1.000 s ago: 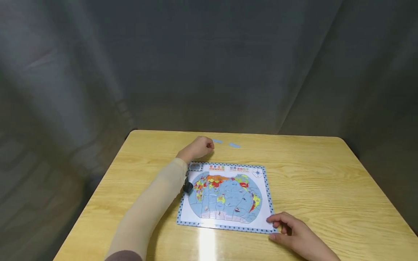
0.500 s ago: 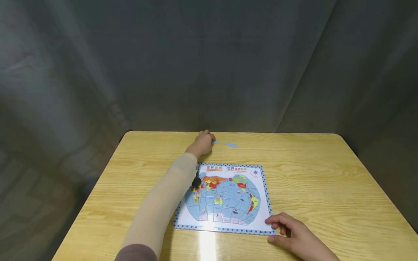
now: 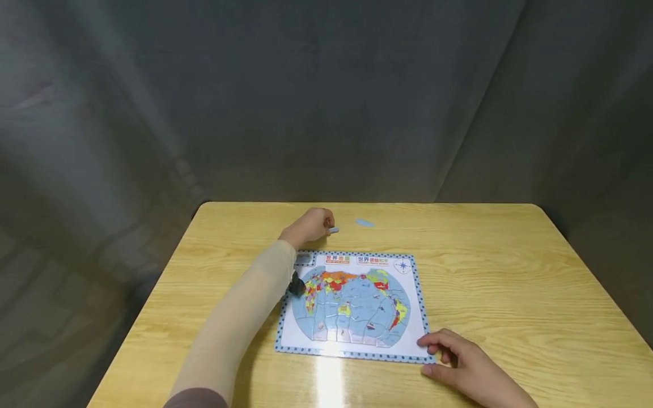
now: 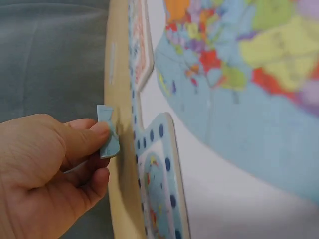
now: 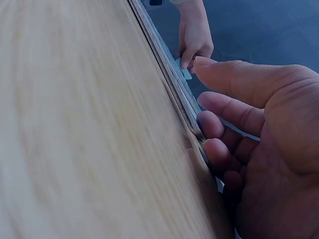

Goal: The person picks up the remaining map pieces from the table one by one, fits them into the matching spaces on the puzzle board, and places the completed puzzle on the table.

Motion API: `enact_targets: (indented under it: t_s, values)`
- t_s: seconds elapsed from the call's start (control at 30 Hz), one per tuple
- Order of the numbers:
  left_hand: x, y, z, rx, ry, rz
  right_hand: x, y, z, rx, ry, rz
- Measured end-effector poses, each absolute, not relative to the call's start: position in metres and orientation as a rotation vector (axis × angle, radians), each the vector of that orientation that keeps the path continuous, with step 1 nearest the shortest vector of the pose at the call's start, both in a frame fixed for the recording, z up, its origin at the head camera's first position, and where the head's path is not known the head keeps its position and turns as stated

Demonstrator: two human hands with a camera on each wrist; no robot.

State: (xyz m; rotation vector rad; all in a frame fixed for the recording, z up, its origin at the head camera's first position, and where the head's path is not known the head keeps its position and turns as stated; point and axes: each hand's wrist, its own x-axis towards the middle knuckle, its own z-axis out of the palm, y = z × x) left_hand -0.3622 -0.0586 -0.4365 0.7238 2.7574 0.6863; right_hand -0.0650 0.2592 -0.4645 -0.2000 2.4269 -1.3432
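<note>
My left hand [image 3: 308, 225] is beyond the far-left corner of a world-map jigsaw board [image 3: 377, 357]. Between thumb and fingers it pinches a small light-blue jigsaw piece [image 4: 108, 132], held just above the table in the left wrist view. Near the board's front-right corner lies my right hand [image 3: 456, 362], fingers loosely bent and touching the board's edge, thumb apart from it. The board has a blue dotted border and an oval map of fitted pieces. My left forearm covers part of its left side.
Another light-blue piece [image 3: 364, 222] lies flat near the back of the wooden table [image 3: 510, 272]. Dark grey curtains [image 3: 326, 102] hang behind the table and at its sides. A black device [image 3: 296, 284] sits on my left wrist, over the board's left edge.
My left hand reached to the nearer of the two loose blue pieces, took it and drew it back slightly toward the board. The right hand stays at the board's corner.
</note>
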Motion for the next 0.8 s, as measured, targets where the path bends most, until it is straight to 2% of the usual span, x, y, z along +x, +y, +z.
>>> enact_targets:
  t_s: [0.43, 0.8]
  values:
    - [-0.322, -0.054, -0.415, 0.958, 2.524, 0.665, -0.068, 0.261, -0.465, -0.208, 2.445, -1.355]
    - [-0.313, -0.051, -0.428, 0.893, 2.474, 0.646, -0.070, 0.261, -0.466, -0.178, 2.444, -1.368]
